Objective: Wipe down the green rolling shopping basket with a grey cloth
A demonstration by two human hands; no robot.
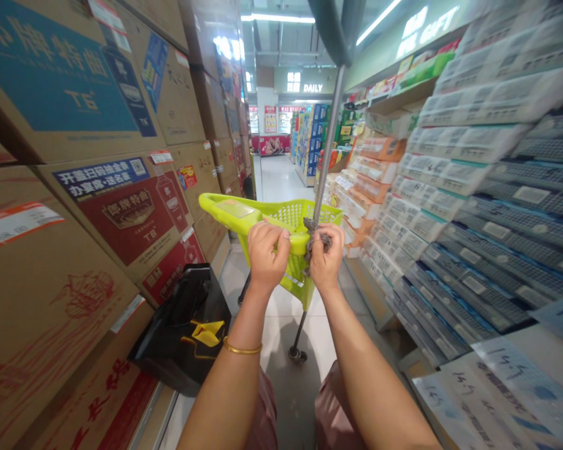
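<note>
A lime-green shopping cart [218, 209] with a perforated basket stands on wheels in front of me. My left hand [268, 253] is closed around the near rim of its basket. My right hand [326, 256] is closed on a crumpled grey cloth [308, 250], which bunches against the basket's right corner and the base of a metal pole [328, 147]. This pole rises from the cart to a dark curved part [331, 31] at the top of the view. Some of the cloth is hidden by my right fingers.
Stacked cardboard cartons [159, 206] line the left side, with a black bag [192, 337] on the floor beside them. Wrapped packs [431, 212] are piled along the right. A tiled aisle [281, 175] runs ahead towards more shelves [312, 144].
</note>
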